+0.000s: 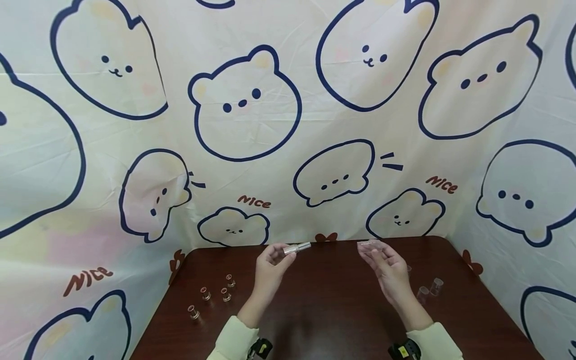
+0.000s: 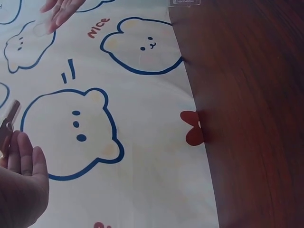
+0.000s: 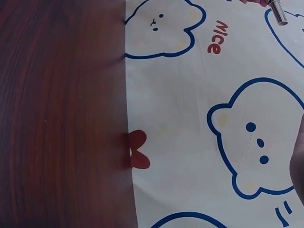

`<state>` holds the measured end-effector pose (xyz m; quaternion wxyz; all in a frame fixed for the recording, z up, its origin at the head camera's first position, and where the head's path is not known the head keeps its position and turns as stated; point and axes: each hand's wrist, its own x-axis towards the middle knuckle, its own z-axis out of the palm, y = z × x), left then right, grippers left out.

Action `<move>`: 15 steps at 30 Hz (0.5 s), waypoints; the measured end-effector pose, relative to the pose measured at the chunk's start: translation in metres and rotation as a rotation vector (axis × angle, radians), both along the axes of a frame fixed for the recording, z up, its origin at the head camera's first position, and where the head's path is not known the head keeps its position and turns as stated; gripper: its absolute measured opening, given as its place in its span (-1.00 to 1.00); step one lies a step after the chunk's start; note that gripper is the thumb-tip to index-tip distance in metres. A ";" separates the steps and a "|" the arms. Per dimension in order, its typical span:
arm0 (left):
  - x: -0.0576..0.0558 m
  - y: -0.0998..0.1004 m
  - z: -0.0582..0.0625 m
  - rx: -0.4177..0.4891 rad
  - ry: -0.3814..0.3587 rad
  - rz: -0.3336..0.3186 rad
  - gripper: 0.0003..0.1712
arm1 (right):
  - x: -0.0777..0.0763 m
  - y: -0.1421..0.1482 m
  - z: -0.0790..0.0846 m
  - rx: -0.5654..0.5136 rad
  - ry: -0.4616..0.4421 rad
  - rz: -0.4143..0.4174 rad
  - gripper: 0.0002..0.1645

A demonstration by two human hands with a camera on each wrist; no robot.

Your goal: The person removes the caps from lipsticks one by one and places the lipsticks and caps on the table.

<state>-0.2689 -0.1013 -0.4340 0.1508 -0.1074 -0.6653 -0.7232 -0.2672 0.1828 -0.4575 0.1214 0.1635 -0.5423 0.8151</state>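
Note:
In the head view my left hand [image 1: 269,270] pinches a shiny silver lipstick tube [image 1: 297,248] between thumb and fingers, its narrow end pointing right. The same tube [image 3: 279,13] shows at the top of the right wrist view. Across from it, my right hand [image 1: 388,267] holds a clear plastic cap [image 1: 370,244] at its fingertips, the open palm side turned inward. Both hands are raised above the far part of the table, a gap apart. Several lipstick tube bases [image 1: 226,294] with a coppery shine stand to the left of my left hand.
Clear caps [image 1: 436,286] stand to the right of my right forearm, one partly hidden behind the hand. The dark wooden table [image 1: 333,310] ends at the back against a hanging cloth [image 1: 243,120] printed with bear faces, which also encloses both sides.

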 end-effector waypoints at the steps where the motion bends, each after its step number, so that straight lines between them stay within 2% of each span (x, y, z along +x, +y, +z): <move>1: 0.000 -0.001 -0.001 0.000 0.008 0.006 -0.71 | 0.001 0.001 -0.001 0.011 -0.012 -0.015 -0.49; 4: 0.000 -0.003 -0.004 0.021 0.006 0.002 -0.70 | 0.002 0.003 -0.003 0.040 -0.040 -0.036 -0.42; 9: -0.001 -0.007 -0.008 0.033 -0.017 -0.002 -0.69 | 0.004 0.008 -0.009 0.088 -0.071 -0.064 -0.50; 15: 0.012 -0.012 0.006 -0.039 -0.018 -0.004 -0.71 | 0.004 0.014 -0.020 0.197 -0.028 -0.076 -0.53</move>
